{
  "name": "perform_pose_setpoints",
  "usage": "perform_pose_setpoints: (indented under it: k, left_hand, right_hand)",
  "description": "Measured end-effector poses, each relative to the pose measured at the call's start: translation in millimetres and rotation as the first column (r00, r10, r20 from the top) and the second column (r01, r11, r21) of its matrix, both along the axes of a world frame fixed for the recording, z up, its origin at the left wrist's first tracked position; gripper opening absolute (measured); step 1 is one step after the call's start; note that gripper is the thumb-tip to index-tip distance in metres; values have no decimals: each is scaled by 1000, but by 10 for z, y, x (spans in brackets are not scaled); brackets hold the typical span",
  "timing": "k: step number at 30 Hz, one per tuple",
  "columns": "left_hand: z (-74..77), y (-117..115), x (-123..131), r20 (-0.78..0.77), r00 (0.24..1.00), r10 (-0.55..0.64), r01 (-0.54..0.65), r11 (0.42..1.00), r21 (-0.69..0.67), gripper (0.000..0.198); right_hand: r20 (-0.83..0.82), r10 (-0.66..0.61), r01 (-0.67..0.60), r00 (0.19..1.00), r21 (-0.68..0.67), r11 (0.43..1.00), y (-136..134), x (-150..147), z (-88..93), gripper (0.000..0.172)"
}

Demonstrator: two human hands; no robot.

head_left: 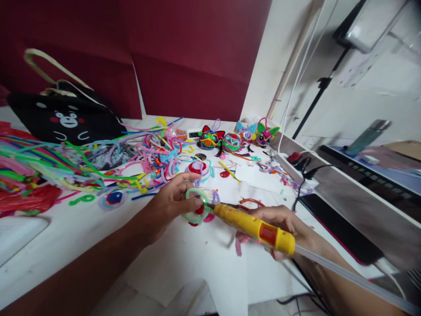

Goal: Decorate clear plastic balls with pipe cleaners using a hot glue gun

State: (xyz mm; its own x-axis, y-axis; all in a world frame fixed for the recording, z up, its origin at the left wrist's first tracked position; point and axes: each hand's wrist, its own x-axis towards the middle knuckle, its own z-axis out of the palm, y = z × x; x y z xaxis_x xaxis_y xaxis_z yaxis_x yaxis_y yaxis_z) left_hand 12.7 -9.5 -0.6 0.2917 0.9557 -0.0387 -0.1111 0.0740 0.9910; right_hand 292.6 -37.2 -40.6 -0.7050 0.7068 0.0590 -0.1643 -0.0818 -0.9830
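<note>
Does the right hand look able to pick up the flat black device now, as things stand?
Probably not at once: the right hand holds the yellow glue gun. Otherwise the way looks free; the flat black device lies close by, its top uncovered.

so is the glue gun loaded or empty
Loaded: a long clear stick juts from the back of the glue gun.

- A yellow hot glue gun (253, 224) is held in the right hand (287, 219) — its nozzle pointed at a pale-green pipe-cleaner ring (197, 219).
- The ring is pinched by the left hand (177, 194).
- Four colourful animal-faced ornaments (232, 141) are set near a maroon backdrop (194, 61).
- Loose pipe cleaners (164, 153) are heaped — beside a black bear-face tote bag (67, 120).
</note>
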Motion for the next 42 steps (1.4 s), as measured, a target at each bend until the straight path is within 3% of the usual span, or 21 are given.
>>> perform_pose_setpoints:
  k: [17,23,25,28,32,37,42]
  left_hand:
    - [-30,46,-10,-6,999,47,-47,999,9,52]
    - [-26,64,-18,-6,996,93,-93,995,22,53]
    - [-13,64,-16,-7,992,128,-128,992,20,54]
    - [5,74,-29,-19,987,161,-160,987,31,55]
    - [11,100,-67,-30,988,153,-151,988,42,56]
    - [21,96,-76,-8,985,173,-172,984,55,56]
    - [55,58,-51,-2,984,180,-180,982,52,56]
  right_hand:
    - [11,-65,64,998,39,997,-5,-56,196,53]
    - [65,-213,206,975,93,974,-13,-54,284,51]
    - [105,-288,269,952,168,948,-13,-32,326,46]
    - [202,-408,316,891,371,873,-9,9,375,38]
    - [425,-567,244,706,605,757,-29,48,400,35]
    - [522,-667,82,531,752,654,-81,16,363,30]
    - [560,-730,-48,391,805,591,-72,-93,208,37]
